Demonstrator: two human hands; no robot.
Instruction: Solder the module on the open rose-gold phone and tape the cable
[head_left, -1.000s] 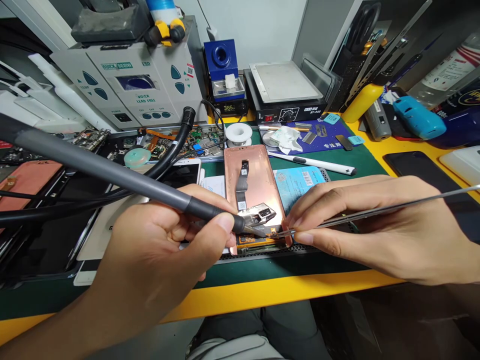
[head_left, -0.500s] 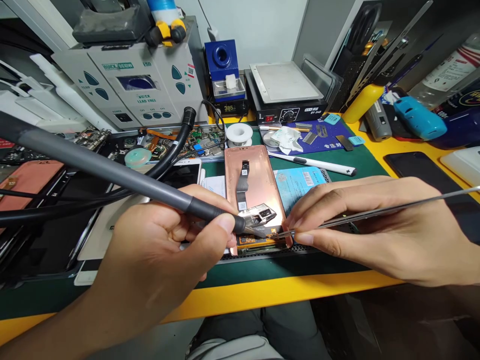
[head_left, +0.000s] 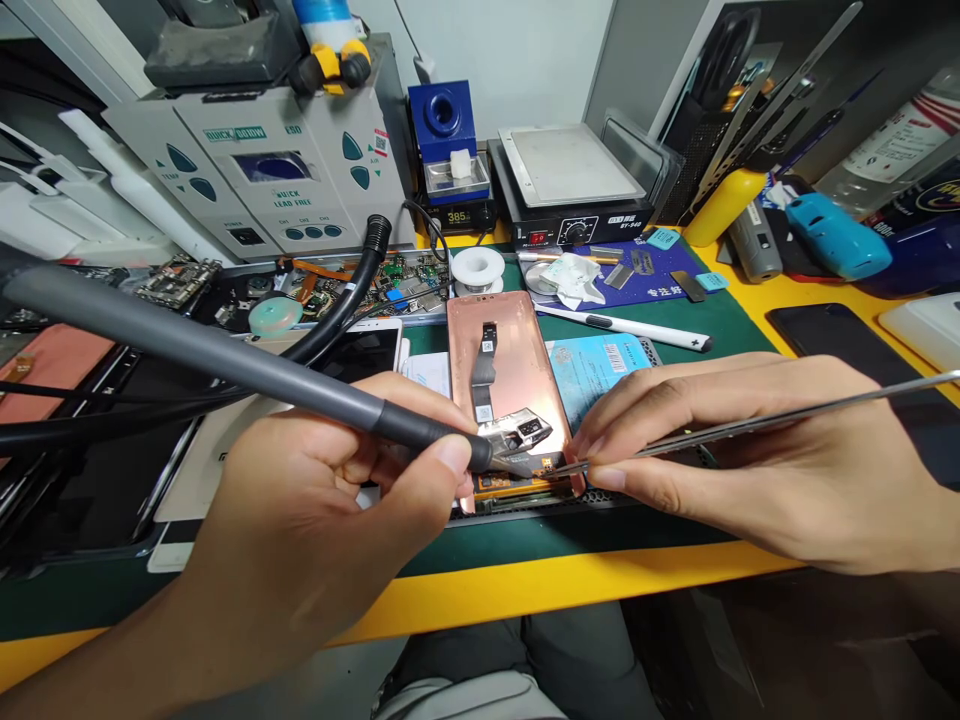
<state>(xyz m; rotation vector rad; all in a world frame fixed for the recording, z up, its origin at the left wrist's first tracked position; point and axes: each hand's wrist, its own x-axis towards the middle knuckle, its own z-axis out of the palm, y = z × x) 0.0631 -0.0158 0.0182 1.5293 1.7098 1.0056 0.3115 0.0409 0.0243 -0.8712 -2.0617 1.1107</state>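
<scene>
Hands: both busy, one tool each, basically facing off over the same little spot.
Left hand [head_left: 315,520]: curled around a soldering iron [head_left: 300,380] like a pen, gripping it close to the front, with the grey handle slanting back toward the left edge of the bench [head_left: 540,595].
Right hand [head_left: 765,485]: pinching some thin metal tweezers [head_left: 712,434] pretty near their points, long end sticking out past the hand to the right.
Tips: super close together over the near end of the phone housing [head_left: 521,350]; honestly can't tell if iron and tweezers touch.
Phone housing: coppery pink, lying flat near the middle of the bench's front edge, long sides running away from it.
Stuff on the housing: dark ribbon cable [head_left: 484,375] running lengthwise, shiny metal piece [head_left: 534,428] just beyond the iron's tip, orange strip [head_left: 499,485] across the near end.
Under it all: green mat [head_left: 637,530] on the yellow bench.
Right of the housing: light-blue packet [head_left: 592,365], partly behind the right hand, with a white pen-shaped tool [head_left: 652,330] lying past it.
Far end of the housing: white spool [head_left: 478,265] right behind.
Back edge: grey QUICK station [head_left: 289,125] toward the left corner, then a blue stand [head_left: 442,110], then a black BY-940 box [head_left: 615,228].
Right edge: black phone [head_left: 795,320] lying flat, partly hidden by the right hand.
</scene>
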